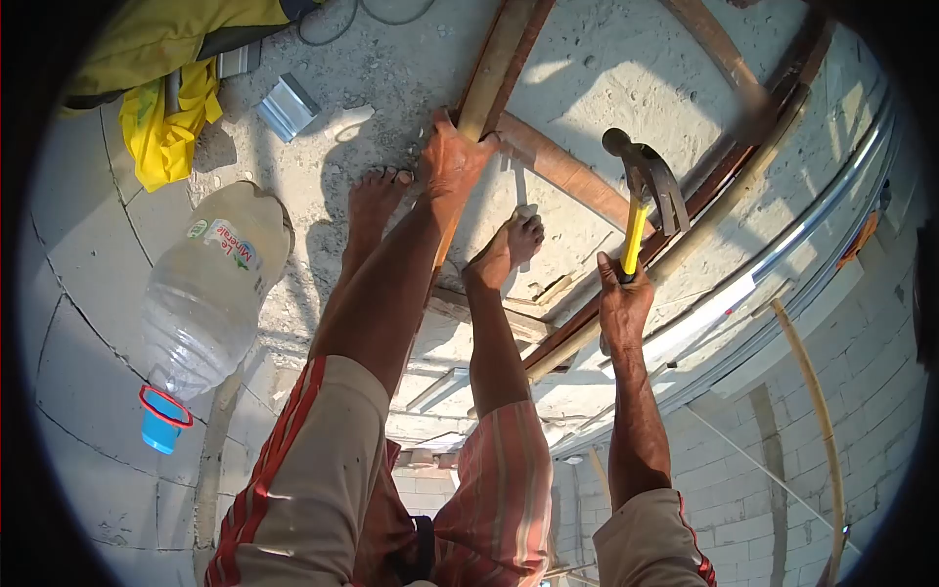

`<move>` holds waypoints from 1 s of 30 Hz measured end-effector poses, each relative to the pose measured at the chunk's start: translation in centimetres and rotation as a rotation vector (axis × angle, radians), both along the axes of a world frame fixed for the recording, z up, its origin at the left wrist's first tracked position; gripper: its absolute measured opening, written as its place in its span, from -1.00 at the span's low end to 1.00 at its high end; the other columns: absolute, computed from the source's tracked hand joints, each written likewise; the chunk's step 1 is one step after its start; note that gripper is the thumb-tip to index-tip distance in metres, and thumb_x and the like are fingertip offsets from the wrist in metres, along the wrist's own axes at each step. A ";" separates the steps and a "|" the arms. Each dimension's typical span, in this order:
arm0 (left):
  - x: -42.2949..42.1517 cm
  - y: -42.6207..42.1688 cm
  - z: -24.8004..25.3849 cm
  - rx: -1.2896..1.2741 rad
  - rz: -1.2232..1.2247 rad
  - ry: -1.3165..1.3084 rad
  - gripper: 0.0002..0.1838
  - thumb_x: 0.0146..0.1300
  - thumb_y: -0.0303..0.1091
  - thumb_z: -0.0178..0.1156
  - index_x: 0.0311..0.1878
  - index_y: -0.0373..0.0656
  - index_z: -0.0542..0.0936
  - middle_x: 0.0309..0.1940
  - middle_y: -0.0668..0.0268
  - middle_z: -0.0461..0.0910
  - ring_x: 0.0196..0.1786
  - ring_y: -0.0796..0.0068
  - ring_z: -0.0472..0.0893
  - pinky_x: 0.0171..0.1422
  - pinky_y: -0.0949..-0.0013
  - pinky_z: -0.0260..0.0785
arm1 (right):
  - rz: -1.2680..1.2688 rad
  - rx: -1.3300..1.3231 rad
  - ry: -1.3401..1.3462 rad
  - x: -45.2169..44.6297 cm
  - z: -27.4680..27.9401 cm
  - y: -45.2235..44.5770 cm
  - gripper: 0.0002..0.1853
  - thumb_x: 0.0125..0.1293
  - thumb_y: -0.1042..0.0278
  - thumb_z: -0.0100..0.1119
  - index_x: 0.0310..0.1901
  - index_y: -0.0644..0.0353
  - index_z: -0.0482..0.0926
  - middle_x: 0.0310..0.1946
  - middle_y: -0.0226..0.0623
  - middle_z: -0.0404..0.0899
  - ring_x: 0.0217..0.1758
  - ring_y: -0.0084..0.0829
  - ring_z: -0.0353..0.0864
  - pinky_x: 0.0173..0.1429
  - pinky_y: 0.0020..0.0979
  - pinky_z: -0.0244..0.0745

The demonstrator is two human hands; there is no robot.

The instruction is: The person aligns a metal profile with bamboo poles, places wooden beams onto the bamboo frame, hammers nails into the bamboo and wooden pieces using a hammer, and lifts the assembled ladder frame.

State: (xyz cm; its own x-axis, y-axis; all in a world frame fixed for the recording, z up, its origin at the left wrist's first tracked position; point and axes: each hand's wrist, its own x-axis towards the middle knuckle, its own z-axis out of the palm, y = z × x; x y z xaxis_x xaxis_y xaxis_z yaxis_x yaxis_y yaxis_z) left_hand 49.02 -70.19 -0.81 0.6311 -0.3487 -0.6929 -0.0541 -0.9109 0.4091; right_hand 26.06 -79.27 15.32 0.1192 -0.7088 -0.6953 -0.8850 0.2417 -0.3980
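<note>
My right hand [626, 303] is closed round the yellow grip of a claw hammer [638, 201]. The hammer's dark head points up, above the floor and beside a long wooden rail of a frame. My left hand [455, 161] is wrapped over a wooden beam [489, 73], the frame's other side, thumb on one edge. Between the two long pieces runs a reddish wooden crosspiece [572, 171]. My bare feet stand near the beam, one foot [377, 201] outside it and the other foot [509, 245] inside the frame. Any nail is too small to tell.
A large clear plastic bottle [210, 284] lies at left, with a blue cup [161, 428] at its neck. Nearby are a yellow cloth [171, 127] and a metal channel offcut [287, 106]. Long metal profiles [831, 220] and a block wall [831, 421] stand at right.
</note>
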 end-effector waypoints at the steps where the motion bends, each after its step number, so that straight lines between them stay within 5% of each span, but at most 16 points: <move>1: -0.4 0.1 -0.3 -0.051 0.044 0.016 -0.17 -0.01 0.05 0.39 0.09 -0.38 0.22 -0.32 -0.12 0.62 -0.14 -0.17 0.64 0.01 -0.02 0.47 | -0.099 0.005 0.063 -1.2 1.5 0.8 -0.67 0.32 0.19 0.31 -0.29 0.35 0.52 -0.57 -0.39 0.47 -0.44 -0.55 0.34 -0.32 -0.45 0.32; 3: -0.8 0.9 -0.7 -0.067 0.050 0.053 -0.15 -0.01 0.05 0.40 0.12 -0.38 0.21 -0.33 -0.04 0.63 -0.14 -0.10 0.65 0.02 0.03 0.47 | -0.336 0.114 0.050 -7.0 2.9 3.2 -0.69 0.31 0.17 0.32 -0.31 0.29 0.53 -0.61 -0.44 0.42 -0.50 -0.62 0.27 -0.38 -0.51 0.25; 4: -0.6 1.8 -1.7 -0.197 -0.142 -0.066 -0.24 0.00 0.02 0.41 0.04 -0.39 0.30 -0.34 0.02 0.62 -0.16 0.01 0.65 0.00 0.12 0.47 | -0.462 0.173 0.090 -9.1 4.1 4.7 -0.71 0.31 0.18 0.31 -0.36 0.23 0.50 -0.65 -0.48 0.37 -0.56 -0.64 0.24 -0.46 -0.52 0.21; 7: -0.7 0.3 0.5 -0.296 0.160 -0.089 -0.58 0.12 -0.08 0.37 -0.30 -0.30 0.55 -0.40 0.23 0.63 -0.29 0.35 0.62 -0.11 0.33 0.43 | -0.788 0.297 0.193 -14.8 7.9 10.0 -0.70 0.30 0.18 0.30 -0.44 0.14 0.44 -0.69 -0.53 0.30 -0.67 -0.66 0.21 -0.58 -0.52 0.16; 9: 0.6 1.0 0.7 -0.108 0.135 0.360 -0.65 0.17 -0.10 0.34 -0.45 -0.23 0.60 -0.41 0.33 0.62 -0.27 0.50 0.60 -0.14 0.42 0.40 | -0.960 0.371 0.240 -17.6 10.8 14.9 -0.68 0.30 0.17 0.30 -0.47 0.11 0.41 -0.71 -0.53 0.28 -0.71 -0.65 0.20 -0.63 -0.51 0.15; 11: 0.4 1.4 0.2 -0.192 0.257 0.487 -0.72 0.20 -0.12 0.32 -0.33 -0.17 0.65 -0.39 0.39 0.61 -0.29 0.57 0.56 -0.16 0.44 0.39 | -1.118 0.447 0.265 -19.3 13.9 20.2 -0.66 0.29 0.15 0.30 -0.49 0.08 0.37 -0.73 -0.54 0.26 -0.75 -0.65 0.20 -0.68 -0.50 0.13; 17: 2.3 2.2 -2.3 -0.276 0.106 0.537 -0.59 0.07 -0.16 0.42 -0.12 -0.21 0.56 -0.24 0.27 0.58 -0.22 0.47 0.57 -0.12 0.35 0.45 | -1.428 0.680 0.603 -15.3 20.9 34.5 -0.70 0.29 0.23 0.25 -0.45 0.02 0.29 -0.75 -0.58 0.16 -0.85 -0.63 0.09 -0.77 -0.47 0.06; 19: 3.4 0.7 -0.2 0.055 0.076 0.697 -0.49 0.09 -0.24 0.40 0.05 -0.27 0.49 -0.12 0.22 0.56 -0.11 0.38 0.57 0.05 0.34 0.43 | -1.577 0.769 0.509 -13.3 23.8 38.3 -0.67 0.28 0.23 0.29 -0.47 0.05 0.30 -0.73 -0.55 0.20 -0.79 -0.59 0.18 -0.70 -0.44 0.14; 25: 2.7 0.7 -0.4 -0.117 0.118 0.660 -0.50 0.10 -0.34 0.36 0.08 -0.29 0.44 -0.05 0.23 0.51 0.04 0.35 0.52 0.24 0.25 0.32 | -1.668 0.989 0.428 -6.1 27.8 47.0 -0.72 0.23 0.24 0.30 -0.46 0.07 0.37 -0.76 -0.58 0.22 -0.83 -0.62 0.20 -0.77 -0.49 0.14; 30: 2.8 0.7 0.0 -0.174 0.050 0.702 -0.52 0.10 -0.41 0.35 0.09 -0.26 0.43 -0.07 0.27 0.51 0.02 0.35 0.53 0.21 0.23 0.35 | -1.649 0.990 0.257 -1.3 27.6 50.6 -0.72 0.26 0.16 0.27 -0.43 0.12 0.44 -0.71 -0.51 0.31 -0.79 -0.55 0.28 -0.72 -0.42 0.25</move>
State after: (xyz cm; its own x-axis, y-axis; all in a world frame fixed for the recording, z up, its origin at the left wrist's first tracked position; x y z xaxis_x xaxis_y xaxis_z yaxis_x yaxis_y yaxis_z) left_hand 51.81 -69.52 -0.82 0.0755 -0.4733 -0.8777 0.3144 -0.8240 0.4714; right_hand 24.74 -28.71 42.87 -0.3031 0.5933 -0.7457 0.4055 0.7884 0.4625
